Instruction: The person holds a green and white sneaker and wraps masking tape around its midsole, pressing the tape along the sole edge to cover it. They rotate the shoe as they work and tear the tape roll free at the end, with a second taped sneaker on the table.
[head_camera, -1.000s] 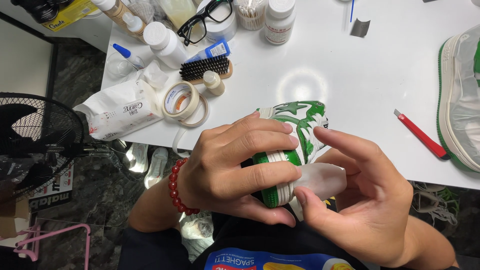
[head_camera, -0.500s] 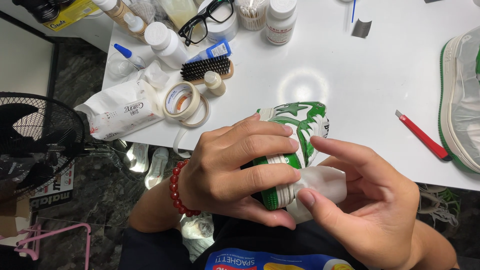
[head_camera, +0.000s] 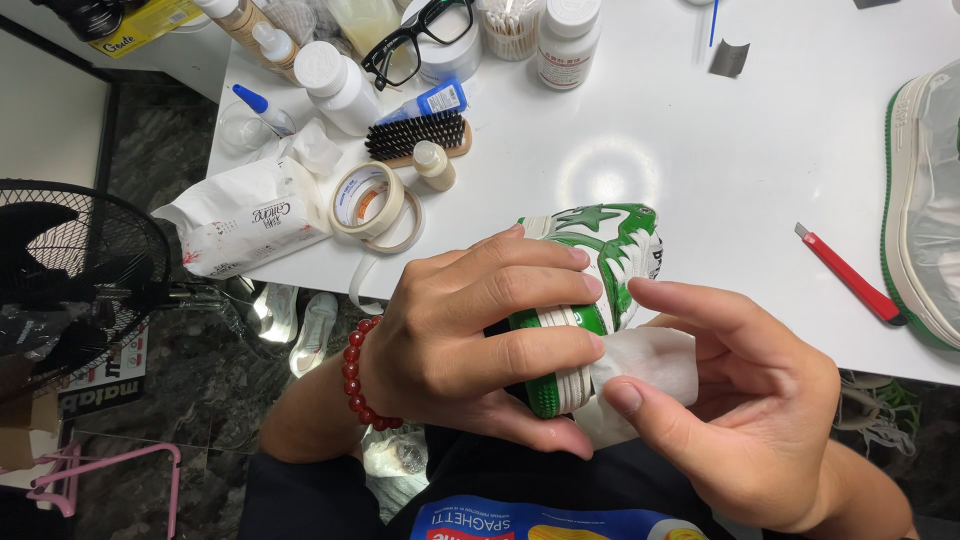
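Note:
My left hand (head_camera: 470, 330), with a red bead bracelet (head_camera: 358, 375) on the wrist, is wrapped around a green and white sneaker (head_camera: 600, 260) held over the near edge of the white table (head_camera: 650, 120). Its fingers cover the shoe's heel and side. My right hand (head_camera: 740, 400) pinches a white wipe (head_camera: 650, 365) and presses it against the sneaker's white sole rim. The toe end of the shoe points away from me.
A second sneaker (head_camera: 925, 200) lies at the table's right edge, with a red utility knife (head_camera: 850, 275) beside it. To the left are tape rolls (head_camera: 370, 200), a wipe pack (head_camera: 245, 215), a brush (head_camera: 415, 135), bottles, black glasses (head_camera: 415, 40). A black fan (head_camera: 70, 290) stands on the floor.
My right hand has slid the wipe slightly along the sole and its fingers have spread a little. The left hand keeps its grip on the sneaker.

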